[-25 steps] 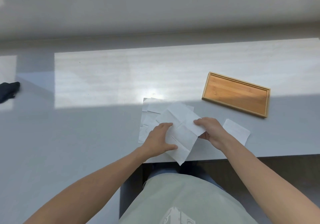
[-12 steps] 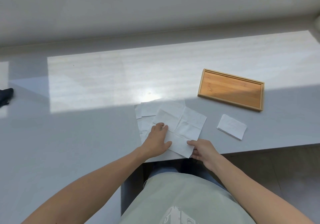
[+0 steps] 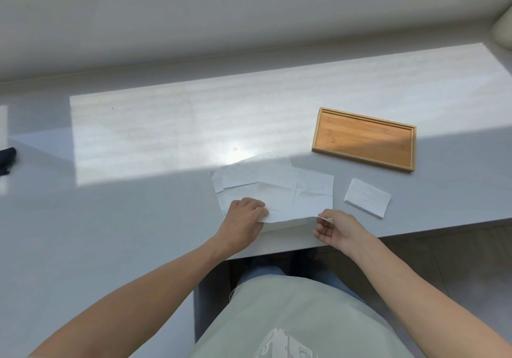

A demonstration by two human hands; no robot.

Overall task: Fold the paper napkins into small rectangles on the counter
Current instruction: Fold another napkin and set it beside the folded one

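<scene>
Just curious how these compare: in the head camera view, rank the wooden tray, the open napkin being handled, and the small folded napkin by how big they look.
1. Open napkin
2. Wooden tray, though it lies farther off, so the gap is unsure
3. Folded napkin, clearly smallest

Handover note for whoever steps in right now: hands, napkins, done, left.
Left hand: fingers pressing the open napkin flat near its left front edge.
Right hand: pinching that napkin's front right corner, slightly lifted.
Open napkin lies on the unfolded napkins at the counter front edge.
Done: one folded napkin lies right of the pile, in front of the wooden tray, which holds nothing.
Left: fold this napkin, then the pile underneath.
</scene>
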